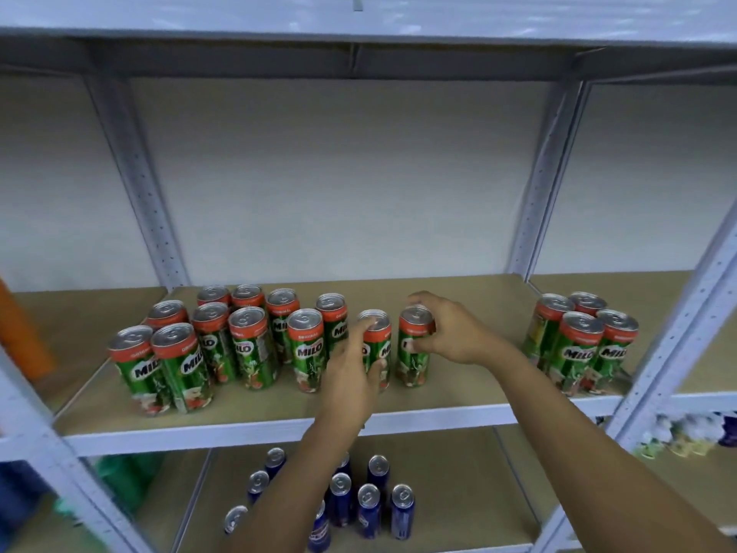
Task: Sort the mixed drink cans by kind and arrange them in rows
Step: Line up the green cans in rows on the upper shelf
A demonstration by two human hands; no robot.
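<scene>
Several green Milo cans with red tops stand on the middle shelf (259, 413). The main group (247, 345) fills the shelf's left and centre. My left hand (351, 377) is wrapped around one Milo can (377, 333) near the middle. Just to its right, my right hand (450, 333) grips another Milo can (412, 353) by its upper part. Both held cans stand upright on the shelf. A separate cluster of Milo cans (578, 349) stands at the shelf's right end. Several blue cans (369, 508) stand on the shelf below, partly hidden by my forearms.
White metal uprights (542, 185) frame the bay. An orange object (24, 333) stands at the far left. Blurred small items (678, 433) sit on the lower shelf at right, and something green (123, 476) lies at lower left.
</scene>
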